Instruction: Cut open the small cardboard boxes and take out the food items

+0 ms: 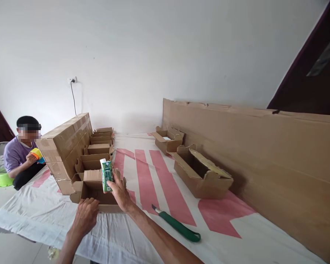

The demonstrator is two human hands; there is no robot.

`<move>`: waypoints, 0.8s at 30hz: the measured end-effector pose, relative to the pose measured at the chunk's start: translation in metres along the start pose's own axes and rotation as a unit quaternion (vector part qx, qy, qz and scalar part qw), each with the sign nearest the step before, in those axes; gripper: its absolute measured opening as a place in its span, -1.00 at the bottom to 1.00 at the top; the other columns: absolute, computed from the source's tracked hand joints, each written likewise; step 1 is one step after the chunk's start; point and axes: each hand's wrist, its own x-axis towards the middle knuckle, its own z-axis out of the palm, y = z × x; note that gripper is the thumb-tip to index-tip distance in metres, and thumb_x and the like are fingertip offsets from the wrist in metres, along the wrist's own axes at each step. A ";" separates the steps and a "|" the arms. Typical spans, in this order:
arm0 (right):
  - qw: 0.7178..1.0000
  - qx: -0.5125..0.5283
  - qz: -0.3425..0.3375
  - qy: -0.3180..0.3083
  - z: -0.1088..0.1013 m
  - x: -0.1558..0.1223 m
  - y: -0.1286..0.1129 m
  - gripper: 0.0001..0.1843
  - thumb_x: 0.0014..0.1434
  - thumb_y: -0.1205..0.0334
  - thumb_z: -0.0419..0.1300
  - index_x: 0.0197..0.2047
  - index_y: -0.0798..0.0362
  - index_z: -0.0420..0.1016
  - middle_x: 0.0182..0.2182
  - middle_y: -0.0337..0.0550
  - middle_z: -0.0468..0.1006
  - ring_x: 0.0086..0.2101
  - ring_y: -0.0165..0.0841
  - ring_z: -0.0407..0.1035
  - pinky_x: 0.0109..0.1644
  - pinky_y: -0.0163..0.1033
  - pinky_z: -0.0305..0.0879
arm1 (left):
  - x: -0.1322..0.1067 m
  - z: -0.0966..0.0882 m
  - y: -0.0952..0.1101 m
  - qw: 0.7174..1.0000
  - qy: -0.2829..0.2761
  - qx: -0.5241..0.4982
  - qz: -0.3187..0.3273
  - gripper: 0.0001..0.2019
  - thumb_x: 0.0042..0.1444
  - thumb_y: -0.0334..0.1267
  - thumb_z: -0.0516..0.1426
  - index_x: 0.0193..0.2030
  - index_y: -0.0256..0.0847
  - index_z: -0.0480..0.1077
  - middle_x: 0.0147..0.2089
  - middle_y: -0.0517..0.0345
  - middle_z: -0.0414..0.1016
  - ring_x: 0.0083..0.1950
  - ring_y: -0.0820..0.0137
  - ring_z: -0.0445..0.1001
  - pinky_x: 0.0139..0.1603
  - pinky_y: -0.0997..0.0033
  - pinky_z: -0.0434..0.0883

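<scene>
My right hand (120, 192) grips a small green and white drink carton (106, 175), held upright just above an open cardboard box (85, 192). My left hand (85, 216) rests on the near edge of that box, fingers curled over the rim. The box sits on a white cloth with red stripes (143, 176). More open boxes of the same kind line up behind it.
A green-handled cutter (178, 225) lies on the cloth right of my arm. Two open boxes (202, 176) stand further right by a tall cardboard sheet (264, 154). Sealed boxes (66, 141) are stacked at left. A person in a purple shirt (19, 154) sits beyond them.
</scene>
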 end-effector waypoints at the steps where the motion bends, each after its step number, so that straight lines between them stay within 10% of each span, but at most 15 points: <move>1: 1.000 0.014 0.008 0.007 0.001 0.000 0.001 -0.45 0.31 0.10 0.07 0.34 -0.08 0.38 -0.04 -0.03 0.56 -0.11 -0.14 0.51 -0.18 -0.09 0.59 | 0.000 0.003 0.003 1.000 0.000 -0.003 -0.004 -0.68 0.30 -0.48 0.06 0.09 -0.17 0.51 0.05 -0.08 0.63 0.14 0.04 0.55 0.15 0.08 0.34; 10: 0.996 0.082 0.030 0.010 -0.001 0.002 0.008 -0.39 0.26 0.02 0.13 0.34 -0.05 0.32 0.02 -0.02 0.55 -0.12 -0.13 0.51 -0.18 -0.07 0.60 | 0.007 0.004 0.037 0.999 -0.026 -0.023 -0.025 -0.63 0.24 -0.47 0.07 0.11 -0.12 0.52 0.10 -0.06 0.63 0.14 0.04 0.59 0.10 0.13 0.42; 18: 0.993 0.114 0.031 -0.003 -0.005 0.001 0.013 -0.41 0.23 0.02 0.14 0.29 -0.01 0.37 0.00 -0.01 0.58 -0.07 -0.08 0.52 -0.12 -0.02 0.57 | 0.021 -0.003 0.013 0.975 0.072 -0.210 0.029 -0.50 0.25 -0.24 0.18 0.34 -0.12 0.43 0.11 -0.05 0.60 0.05 0.10 0.61 0.10 0.11 0.50; 24: 0.998 0.060 0.001 0.023 -0.005 0.005 0.009 -0.44 0.25 0.07 0.09 0.28 0.02 0.41 0.13 -0.02 0.56 0.19 -0.08 0.38 0.33 0.02 0.34 | 0.057 -0.011 0.003 0.939 0.127 -0.314 0.056 -0.30 0.19 -0.28 0.22 0.49 -0.11 0.25 0.14 -0.01 0.61 0.02 0.16 0.61 0.10 0.12 0.54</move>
